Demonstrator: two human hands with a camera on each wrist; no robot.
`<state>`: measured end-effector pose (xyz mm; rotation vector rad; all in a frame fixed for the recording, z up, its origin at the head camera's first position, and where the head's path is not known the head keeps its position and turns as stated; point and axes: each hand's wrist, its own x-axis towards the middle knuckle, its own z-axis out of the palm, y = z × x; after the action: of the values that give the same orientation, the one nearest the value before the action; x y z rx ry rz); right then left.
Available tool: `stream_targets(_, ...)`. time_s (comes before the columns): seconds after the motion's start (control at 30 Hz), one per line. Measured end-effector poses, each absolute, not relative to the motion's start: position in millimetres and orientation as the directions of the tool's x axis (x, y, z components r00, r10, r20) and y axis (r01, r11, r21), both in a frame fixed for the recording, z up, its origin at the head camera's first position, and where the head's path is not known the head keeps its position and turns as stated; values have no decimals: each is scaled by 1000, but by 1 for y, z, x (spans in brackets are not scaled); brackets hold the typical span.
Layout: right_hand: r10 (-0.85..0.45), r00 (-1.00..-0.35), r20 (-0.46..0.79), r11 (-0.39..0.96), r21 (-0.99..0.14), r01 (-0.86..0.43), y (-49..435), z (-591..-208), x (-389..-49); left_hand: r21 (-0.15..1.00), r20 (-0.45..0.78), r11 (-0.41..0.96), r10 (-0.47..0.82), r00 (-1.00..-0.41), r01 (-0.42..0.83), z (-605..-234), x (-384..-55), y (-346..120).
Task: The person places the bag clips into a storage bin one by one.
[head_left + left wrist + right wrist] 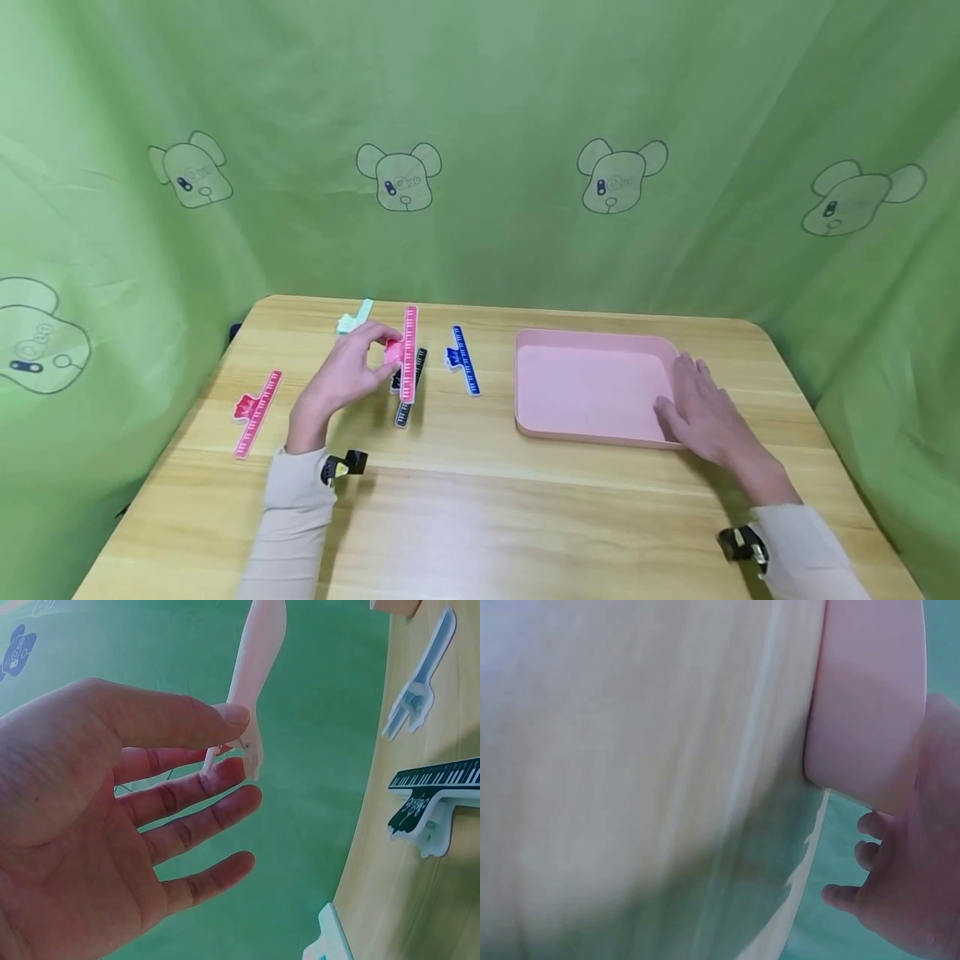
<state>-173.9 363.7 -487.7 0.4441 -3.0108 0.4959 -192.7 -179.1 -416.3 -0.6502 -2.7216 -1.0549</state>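
My left hand (341, 379) pinches a pink clip (408, 354) with a piano-key pattern between thumb and fingertips, raised above the table. Below it lies a black keyboard-pattern clip (402, 412), partly hidden by the pink one in the head view. In the left wrist view the held clip (259, 656) appears edge-on, and the other fingers stand apart. My right hand (708, 417) rests at the right edge of a pink tray (592, 440), fingers fairly straight along the outside and thumb over the rim. The right wrist view shows the tray's outer wall (870, 697) beside that hand.
A blue clip (465, 362) lies between the black clip and the tray. One red-pink clip (258, 414) is at the table's left, and a mint clip (356, 318) sits near the back edge. Green curtain (510, 83) surrounds the wooden table (480, 517).
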Motion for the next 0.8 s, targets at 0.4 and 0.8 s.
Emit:
stream_targets(0.4, -272, -954, 127, 907, -297, -298, 367, -491, -184, 621, 269, 662, 324, -907, 420, -418, -193, -174)
stream_targets(0.8, -271, -958, 98, 918, -273, -288, 366, -493, -194, 615, 266, 663, 334, -904, 426, -419, -194, -170)
